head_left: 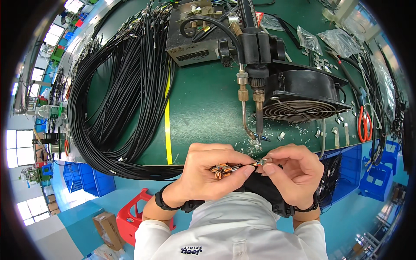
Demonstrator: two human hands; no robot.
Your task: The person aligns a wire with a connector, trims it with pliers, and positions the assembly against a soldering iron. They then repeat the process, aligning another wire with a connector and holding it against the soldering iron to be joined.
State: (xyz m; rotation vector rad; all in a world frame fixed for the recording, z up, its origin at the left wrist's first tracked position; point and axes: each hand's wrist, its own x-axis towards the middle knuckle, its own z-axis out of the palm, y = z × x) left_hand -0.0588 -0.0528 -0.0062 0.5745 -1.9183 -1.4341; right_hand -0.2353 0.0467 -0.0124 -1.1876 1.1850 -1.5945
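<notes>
Wire ends (222,170), perhaps five, bunched in left hand (208,173), right hand (294,173) pinching one metal clip (261,162)

Small metal connector piece (262,162) between the fingertips too small to tell its form, orange-tipped wire ends (220,170) partly hidden in the left hand (208,173), black fabric bundle (264,188) mostly covered by the right hand (294,173), far-left workshop blurred at the rim
</notes>
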